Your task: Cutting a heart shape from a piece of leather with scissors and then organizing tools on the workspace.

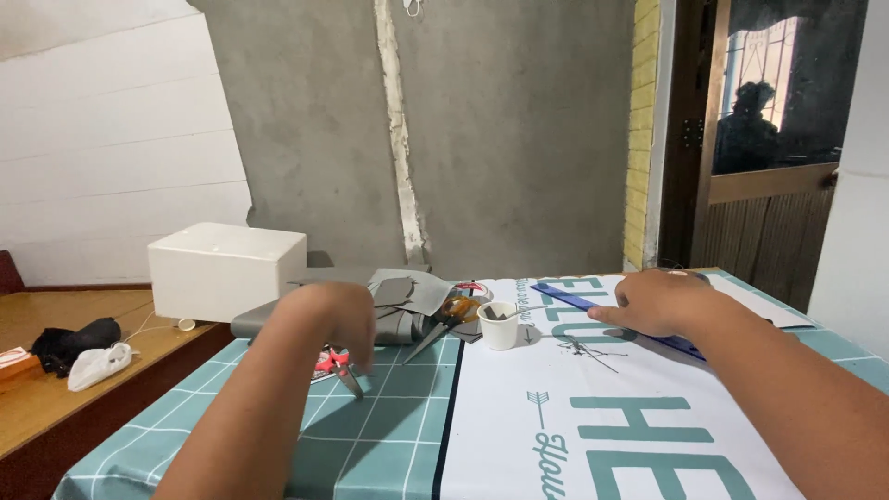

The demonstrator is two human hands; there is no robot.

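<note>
My left hand [329, 319] hangs over the teal checked tablecloth [389, 435], its fingers closed on a small red-handled tool [341, 366] whose metal tip touches the cloth. My right hand [653, 301] rests flat on a blue ruler [583, 301] that lies across a white printed sheet [593, 407]. Between my hands stands a small white cup [500, 326] with a dark substance inside. Orange-handled scissors [449, 319] lie just left of the cup.
Grey sheet pieces [407, 292] are piled behind the scissors. A white box [227, 268] sits at the back left. A wooden bench [56, 389] to the left holds a white bag and a black object. A door with a window is at the far right.
</note>
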